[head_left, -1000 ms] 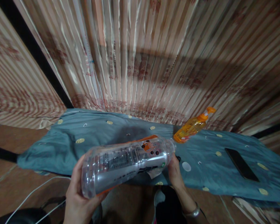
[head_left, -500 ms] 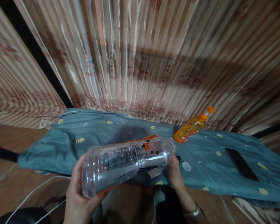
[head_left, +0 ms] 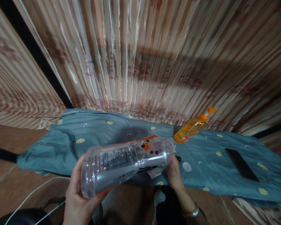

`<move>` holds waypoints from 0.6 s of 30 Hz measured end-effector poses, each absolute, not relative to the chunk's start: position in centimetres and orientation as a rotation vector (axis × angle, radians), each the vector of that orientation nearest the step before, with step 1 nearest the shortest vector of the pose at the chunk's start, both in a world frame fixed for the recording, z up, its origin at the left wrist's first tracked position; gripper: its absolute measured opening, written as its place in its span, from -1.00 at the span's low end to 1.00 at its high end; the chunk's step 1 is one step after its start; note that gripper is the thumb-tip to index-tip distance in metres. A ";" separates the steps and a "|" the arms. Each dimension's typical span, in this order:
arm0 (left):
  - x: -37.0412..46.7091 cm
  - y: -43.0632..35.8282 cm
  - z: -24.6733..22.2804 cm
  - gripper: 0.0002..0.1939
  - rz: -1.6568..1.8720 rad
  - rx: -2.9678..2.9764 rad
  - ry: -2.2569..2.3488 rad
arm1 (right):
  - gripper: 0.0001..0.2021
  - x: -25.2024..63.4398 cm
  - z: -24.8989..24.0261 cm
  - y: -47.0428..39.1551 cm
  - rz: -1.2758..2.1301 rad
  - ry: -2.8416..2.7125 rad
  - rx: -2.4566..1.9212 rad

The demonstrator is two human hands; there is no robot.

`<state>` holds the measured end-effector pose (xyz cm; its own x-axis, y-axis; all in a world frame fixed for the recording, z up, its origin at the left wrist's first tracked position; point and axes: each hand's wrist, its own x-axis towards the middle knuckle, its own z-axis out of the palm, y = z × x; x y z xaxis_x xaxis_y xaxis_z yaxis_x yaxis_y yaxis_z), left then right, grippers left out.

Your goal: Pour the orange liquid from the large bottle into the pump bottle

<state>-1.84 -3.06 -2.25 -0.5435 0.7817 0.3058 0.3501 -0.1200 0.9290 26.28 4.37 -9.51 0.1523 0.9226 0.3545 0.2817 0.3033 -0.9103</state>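
A large clear plastic bottle (head_left: 128,165) with a silver, orange and black printed label lies sideways in the air between my hands, in front of the cloth-covered surface. My left hand (head_left: 81,193) is closed around its base end. At the neck end, my right hand (head_left: 174,170) grips the bottle, its fingers partly hidden behind it. A small white flap (head_left: 154,172) hangs from the bottle's lower side near the neck. Just right of my right hand, a round white disc (head_left: 186,166) lies on the cloth, with a small black object (head_left: 178,158) beside it.
An orange pump bottle (head_left: 190,128) stands on the blue-green patterned cloth (head_left: 103,131), near the curtain (head_left: 140,68) behind. To the right lies a black phone (head_left: 241,164). A white cable (head_left: 30,189) loops at the lower left. Black poles flank the surface.
Almost nothing differs. The bottle and both hands keep their hold, and the whole view shifts by a few pixels.
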 end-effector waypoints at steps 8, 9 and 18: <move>-1.8 -3.1 -1.2 0.12 1.717 1.025 1.766 | -0.22 26.2 -9.3 4.3 0.655 -1.407 -1.210; -1.9 -3.0 -1.3 0.12 1.710 1.028 1.757 | -0.22 26.2 -9.3 4.3 0.651 -1.403 -1.209; -2.0 -3.3 -1.8 0.04 1.681 1.048 1.724 | -0.26 26.2 -9.5 4.3 0.653 -1.383 -1.216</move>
<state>-1.99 -3.26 -1.83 -0.5723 0.8054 0.1544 0.1749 -0.0641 0.9825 26.24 4.31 -9.54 0.1586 0.9151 0.3706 0.2950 0.3143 -0.9023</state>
